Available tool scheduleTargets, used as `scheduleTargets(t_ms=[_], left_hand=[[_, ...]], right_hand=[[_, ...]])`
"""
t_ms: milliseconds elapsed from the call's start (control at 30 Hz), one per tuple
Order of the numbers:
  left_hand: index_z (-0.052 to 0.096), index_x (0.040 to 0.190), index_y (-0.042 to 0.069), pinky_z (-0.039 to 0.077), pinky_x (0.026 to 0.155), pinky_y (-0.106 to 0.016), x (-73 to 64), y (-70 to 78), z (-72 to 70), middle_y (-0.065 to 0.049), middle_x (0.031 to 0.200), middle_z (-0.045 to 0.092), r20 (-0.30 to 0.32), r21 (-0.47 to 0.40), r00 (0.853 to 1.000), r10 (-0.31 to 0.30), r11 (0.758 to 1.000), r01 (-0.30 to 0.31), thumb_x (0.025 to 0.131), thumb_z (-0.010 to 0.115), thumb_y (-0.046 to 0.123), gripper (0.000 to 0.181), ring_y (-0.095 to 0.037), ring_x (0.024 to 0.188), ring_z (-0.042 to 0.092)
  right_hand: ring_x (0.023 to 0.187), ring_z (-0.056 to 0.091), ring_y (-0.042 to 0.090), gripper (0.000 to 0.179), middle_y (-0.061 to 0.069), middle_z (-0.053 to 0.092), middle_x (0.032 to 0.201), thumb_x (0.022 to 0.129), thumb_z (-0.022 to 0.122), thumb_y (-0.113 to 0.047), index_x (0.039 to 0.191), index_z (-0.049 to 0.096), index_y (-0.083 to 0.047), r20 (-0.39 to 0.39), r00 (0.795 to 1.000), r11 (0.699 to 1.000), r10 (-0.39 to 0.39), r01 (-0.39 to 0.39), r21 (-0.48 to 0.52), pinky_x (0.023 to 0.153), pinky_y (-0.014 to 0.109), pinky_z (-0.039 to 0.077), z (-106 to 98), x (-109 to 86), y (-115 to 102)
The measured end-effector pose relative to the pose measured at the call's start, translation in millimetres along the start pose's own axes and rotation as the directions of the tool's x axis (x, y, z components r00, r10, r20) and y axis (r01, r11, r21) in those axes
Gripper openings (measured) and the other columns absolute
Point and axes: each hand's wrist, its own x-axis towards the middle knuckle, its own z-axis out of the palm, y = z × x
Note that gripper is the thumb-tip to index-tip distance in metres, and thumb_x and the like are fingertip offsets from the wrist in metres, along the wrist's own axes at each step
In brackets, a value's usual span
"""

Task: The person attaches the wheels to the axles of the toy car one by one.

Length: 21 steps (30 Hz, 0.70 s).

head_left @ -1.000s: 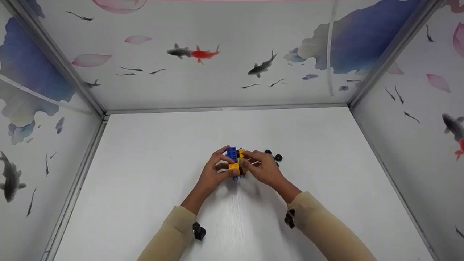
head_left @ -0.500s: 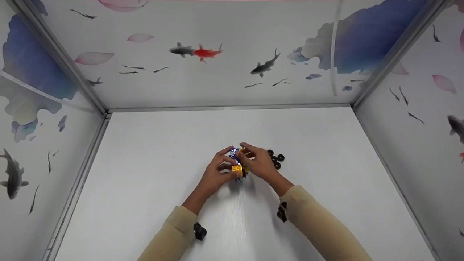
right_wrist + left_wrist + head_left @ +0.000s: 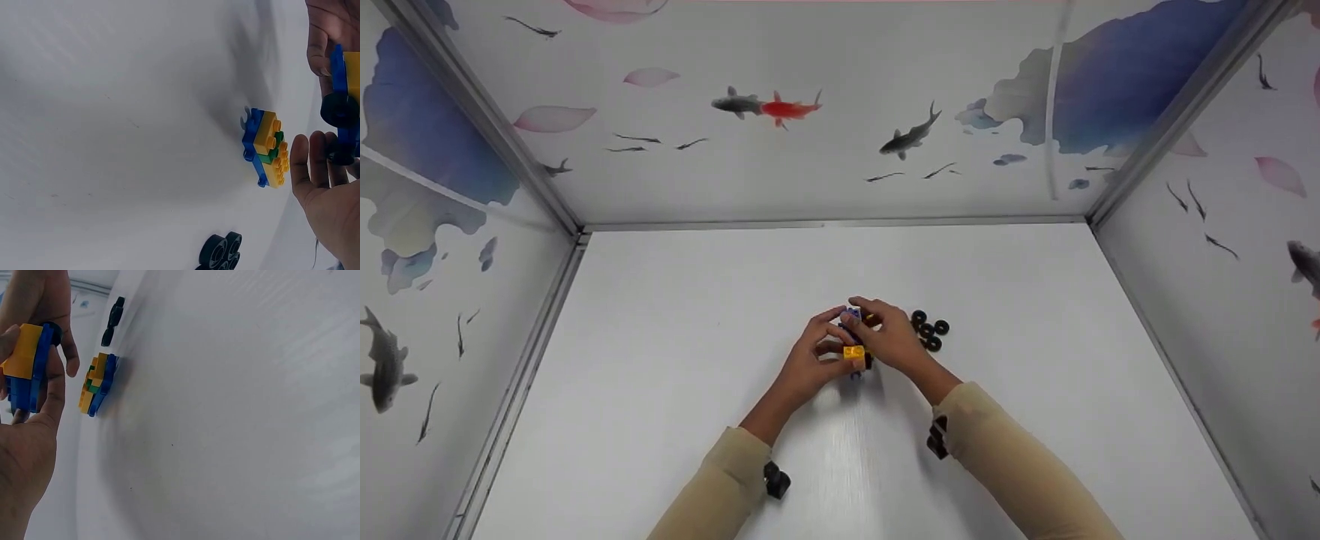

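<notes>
My left hand (image 3: 808, 364) grips a small toy brick car (image 3: 853, 352) from the left, thumb at the near end and fingers at the far side. My right hand (image 3: 891, 337) holds the same car from the right, its thumb on the blue part. In the left wrist view the car's yellow block (image 3: 23, 351) sits on a blue base. A black wheel (image 3: 339, 109) shows on the base in the right wrist view, with a second wheel (image 3: 341, 152) below it. Fingers cover much of the car. It is held above the white table.
A second brick assembly (image 3: 267, 149), yellow and green on a blue base, stands on the table near the hands. Several loose black wheels (image 3: 930, 328) lie right of my right hand. Patterned walls enclose the white table (image 3: 697, 300) at the back and sides.
My right hand has shifted left and over the car, its thumb now on the blue part. The car has turned, so less of its blue top shows. More loose wheels are visible.
</notes>
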Motion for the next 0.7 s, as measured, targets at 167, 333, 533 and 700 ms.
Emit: scheduleTargets(t_ms=[167,333,533,700], left_hand=[[0.051,0.132,0.012,0.066,0.101,-0.036,1.1,1.0,0.2,-0.006,0.176,0.035,-0.011,-0.054,1.000,-0.023,0.998,0.022,0.096,0.088,0.020,0.052,-0.033,0.123,0.071],[0.044,0.138,0.017,0.066,0.097,-0.032,2.0,0.9,1.0,-0.005,0.174,0.036,-0.030,-0.073,0.998,-0.051,0.996,0.049,0.098,0.087,0.027,0.059,-0.031,0.122,0.073],[0.044,0.140,0.019,0.067,0.095,-0.034,1.0,-0.1,2.2,-0.004,0.173,0.037,-0.045,-0.075,0.996,-0.075,0.995,0.071,0.098,0.087,0.032,0.061,-0.030,0.121,0.073],[0.043,0.139,0.022,0.065,0.099,-0.033,-0.2,-0.2,1.5,-0.003,0.171,0.037,-0.054,-0.084,0.991,-0.121,0.990,0.117,0.098,0.087,0.036,0.062,-0.030,0.127,0.073]], right_hand=[[0.116,0.072,0.029,0.054,0.010,0.077,0.126,0.110,0.068,-0.045,0.154,0.066,-0.014,-0.005,1.000,1.000,-0.006,0.006,0.015,0.099,0.048,0.064,-0.3,0.5,-2.5],[0.118,0.072,0.029,0.055,0.011,0.076,0.128,0.110,0.068,-0.046,0.154,0.066,-0.014,-0.003,1.000,1.000,0.010,-0.010,0.030,0.100,0.050,0.064,-0.1,0.1,-5.0],[0.119,0.072,0.029,0.054,0.011,0.076,0.130,0.110,0.068,-0.045,0.154,0.066,-0.015,0.001,0.999,0.999,0.032,-0.032,0.040,0.100,0.048,0.065,2.4,0.5,-4.0],[0.118,0.072,0.028,0.053,0.009,0.076,0.126,0.109,0.069,-0.045,0.154,0.067,-0.017,-0.010,0.998,0.998,0.062,-0.062,0.034,0.099,0.047,0.066,4.1,0.4,-3.7]])
